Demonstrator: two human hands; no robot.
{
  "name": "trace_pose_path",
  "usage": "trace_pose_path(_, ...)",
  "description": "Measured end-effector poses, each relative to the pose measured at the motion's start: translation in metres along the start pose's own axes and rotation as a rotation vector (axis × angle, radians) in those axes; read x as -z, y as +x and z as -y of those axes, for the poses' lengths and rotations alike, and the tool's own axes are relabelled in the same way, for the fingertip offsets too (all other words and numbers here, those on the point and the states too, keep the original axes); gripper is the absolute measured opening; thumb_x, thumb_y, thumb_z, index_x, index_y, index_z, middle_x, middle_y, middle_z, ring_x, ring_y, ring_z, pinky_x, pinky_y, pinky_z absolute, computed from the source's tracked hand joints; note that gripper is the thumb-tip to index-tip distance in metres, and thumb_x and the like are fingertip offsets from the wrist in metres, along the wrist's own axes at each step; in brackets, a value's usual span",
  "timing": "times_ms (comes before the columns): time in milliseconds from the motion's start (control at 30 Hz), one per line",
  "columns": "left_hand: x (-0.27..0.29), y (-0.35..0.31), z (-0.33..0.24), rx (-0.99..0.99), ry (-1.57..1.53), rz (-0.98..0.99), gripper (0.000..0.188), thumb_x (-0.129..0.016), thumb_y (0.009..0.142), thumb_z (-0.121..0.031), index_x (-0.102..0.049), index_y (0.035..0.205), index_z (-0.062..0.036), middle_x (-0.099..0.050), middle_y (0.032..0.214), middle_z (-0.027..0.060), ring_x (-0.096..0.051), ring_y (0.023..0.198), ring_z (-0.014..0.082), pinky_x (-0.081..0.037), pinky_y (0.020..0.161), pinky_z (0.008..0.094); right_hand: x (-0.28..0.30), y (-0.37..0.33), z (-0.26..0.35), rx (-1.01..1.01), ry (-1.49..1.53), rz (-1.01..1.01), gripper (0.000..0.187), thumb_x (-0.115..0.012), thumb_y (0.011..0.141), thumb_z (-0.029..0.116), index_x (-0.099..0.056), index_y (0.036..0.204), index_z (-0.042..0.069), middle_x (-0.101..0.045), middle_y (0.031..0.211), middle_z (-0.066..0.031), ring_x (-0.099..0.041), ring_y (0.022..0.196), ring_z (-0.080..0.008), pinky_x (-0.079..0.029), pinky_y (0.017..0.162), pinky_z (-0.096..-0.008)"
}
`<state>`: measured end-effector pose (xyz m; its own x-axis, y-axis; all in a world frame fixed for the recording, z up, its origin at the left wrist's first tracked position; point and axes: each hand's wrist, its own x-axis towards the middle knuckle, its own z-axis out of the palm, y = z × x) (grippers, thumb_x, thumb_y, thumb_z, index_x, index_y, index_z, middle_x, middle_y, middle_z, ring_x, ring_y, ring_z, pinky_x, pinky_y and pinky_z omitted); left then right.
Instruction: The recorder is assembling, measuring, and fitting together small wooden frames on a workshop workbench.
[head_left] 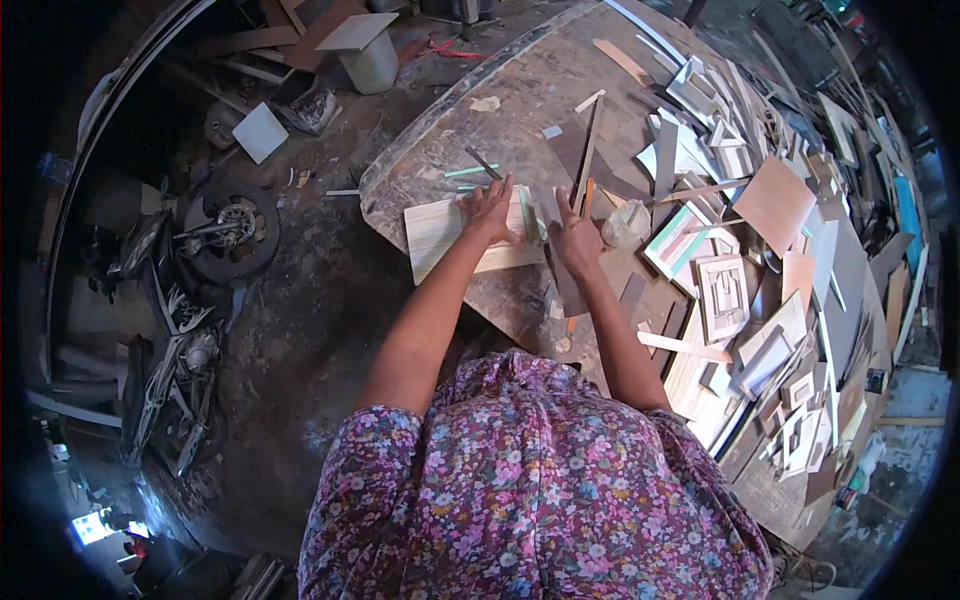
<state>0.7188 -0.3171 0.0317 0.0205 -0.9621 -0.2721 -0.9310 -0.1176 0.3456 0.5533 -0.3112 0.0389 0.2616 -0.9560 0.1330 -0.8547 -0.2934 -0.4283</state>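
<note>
My left hand (487, 212) lies with fingers spread on a pale wooden board (430, 238) with visible grain, at the near left corner of the workbench. A narrow green-edged strip (527, 212) lies across the board's right part, between my two hands. My right hand (576, 243) is just right of the board, over a dark flat strip (562, 285); its index finger is stretched forward and its thumb reaches toward the green-edged strip. Nothing shows clearly in its grip, and its lower fingers are partly hidden. A whitish tub (627, 224) stands close to its right.
The workbench (440, 140) carries thin sticks and dark panels ahead of my hands. Piled wood offcuts and small frames (724, 295) cover its right side. On the floor at left are a wheel (235, 235), metal parts and a bucket (370, 62) with a board on top.
</note>
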Motion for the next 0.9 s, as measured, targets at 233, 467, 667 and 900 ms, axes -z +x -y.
trace_pose_path(233,0.000,-0.018,-0.010,0.076,0.078,-0.039,0.114,-0.074,0.042,-0.044,-0.009,0.130,-0.0132,-0.026,0.123,0.0116,-0.031,0.110,0.0359,-0.027,0.089,0.0516,-0.022,0.000,0.002,-0.045,-0.253,0.079,0.052,-0.042,0.076,0.011,-0.030,0.124,0.022,-0.057,0.075,-0.0126,-0.057,0.061,-0.0271,-0.044,0.047,-0.0382)
trace_pose_path(467,-0.014,-0.041,-0.013,0.272,0.021,-0.130,0.107,-0.068,0.052,-0.051,-0.010,0.129,-0.0035,-0.033,0.120,0.0221,-0.038,0.106,0.0361,-0.034,0.085,0.0455,-0.023,-0.003,-0.006,0.005,-0.269,-0.232,0.037,-0.044,0.073,0.007,-0.047,0.109,0.011,-0.049,0.097,-0.0112,-0.046,0.093,-0.0259,-0.040,0.069,-0.0390)
trace_pose_path(667,-0.025,-0.038,0.029,0.102,-0.266,-0.347,0.034,-0.058,0.071,-0.021,-0.052,0.097,0.0014,-0.053,0.092,0.0195,-0.053,0.083,0.0331,-0.042,0.070,0.0385,-0.038,-0.026,0.000,-0.105,0.102,-0.338,0.011,-0.051,0.072,0.011,-0.053,0.070,0.001,-0.053,0.069,-0.0181,-0.052,0.058,-0.0343,-0.042,0.052,-0.0412)
trace_pose_path(900,-0.036,-0.031,0.043,0.122,-0.585,-0.374,0.014,-0.060,0.068,-0.015,-0.061,0.078,-0.0048,-0.056,0.067,0.0129,-0.055,0.072,0.0296,-0.042,0.065,0.0379,-0.041,-0.032,0.021,-0.336,0.182,-0.274,0.020,-0.055,0.073,0.019,-0.062,0.078,0.002,-0.057,0.069,-0.0191,-0.056,0.061,-0.0319,-0.044,0.057,-0.0367)
